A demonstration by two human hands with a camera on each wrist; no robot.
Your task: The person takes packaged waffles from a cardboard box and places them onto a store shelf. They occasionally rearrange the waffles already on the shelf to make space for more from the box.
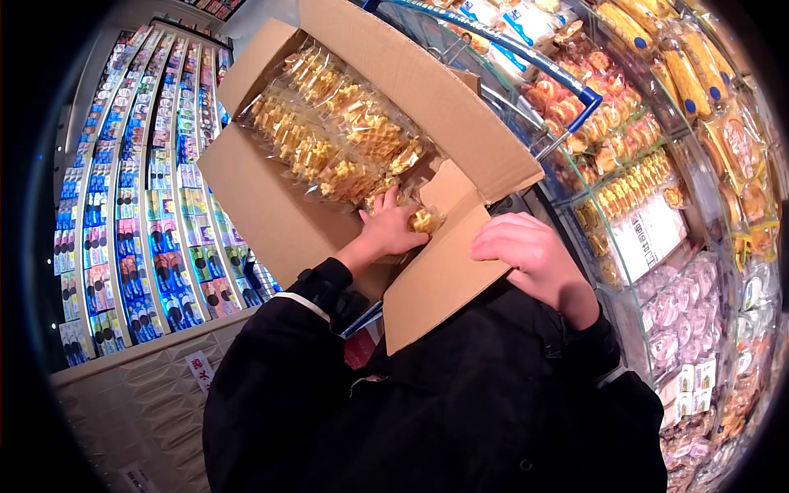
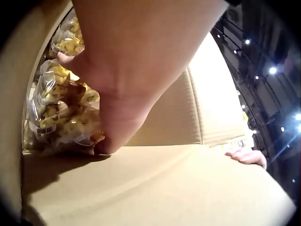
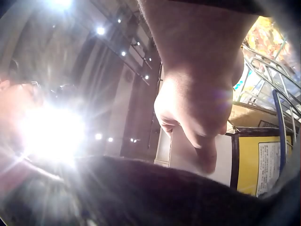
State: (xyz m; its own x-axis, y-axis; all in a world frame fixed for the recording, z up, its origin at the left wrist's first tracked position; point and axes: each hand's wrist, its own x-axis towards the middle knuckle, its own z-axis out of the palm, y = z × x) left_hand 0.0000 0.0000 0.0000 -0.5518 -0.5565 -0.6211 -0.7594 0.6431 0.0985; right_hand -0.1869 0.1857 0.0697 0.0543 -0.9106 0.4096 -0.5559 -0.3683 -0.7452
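An open cardboard box [image 1: 271,205] holds several clear packets of yellow waffle pastries [image 1: 345,140]. My left hand [image 1: 393,228] reaches into the box's near end and grips one packet [image 1: 423,220] among the pile. In the left wrist view the left hand [image 2: 127,94] presses down against the packets [image 2: 61,108] by the box wall. My right hand [image 1: 530,255] curls its fingers over the edge of the near box flap [image 1: 436,279]; its fingertips [image 2: 247,156] show at that flap's rim. The right wrist view shows the right hand [image 3: 197,113] from behind.
The box rests on a cart with a blue handle [image 1: 526,57]. Glass shelves of wrapped breads and pastries [image 1: 649,189] stand to the right. Long shelves of packaged goods [image 1: 156,205] run along the left. A yellow sign [image 3: 256,160] lies beneath the right hand.
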